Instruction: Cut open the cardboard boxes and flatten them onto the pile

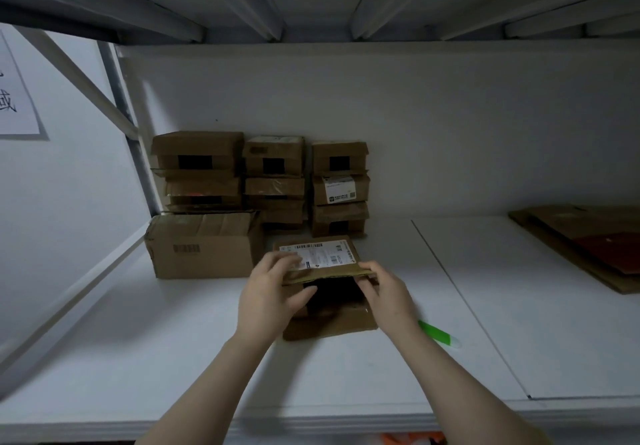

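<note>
A small brown cardboard box with a white shipping label lies on the white shelf in front of me, its near end open and dark inside. My left hand grips the box's left side, fingers over the top flap and thumb at the opening. My right hand pinches the right end of the same top flap. A green-handled cutter lies on the shelf just right of my right wrist. Flattened cardboard forms a pile at the far right.
Three stacks of small cardboard boxes stand against the back wall. A larger box lies on its side at the left. A shelf level hangs overhead. A paper sign is on the left wall.
</note>
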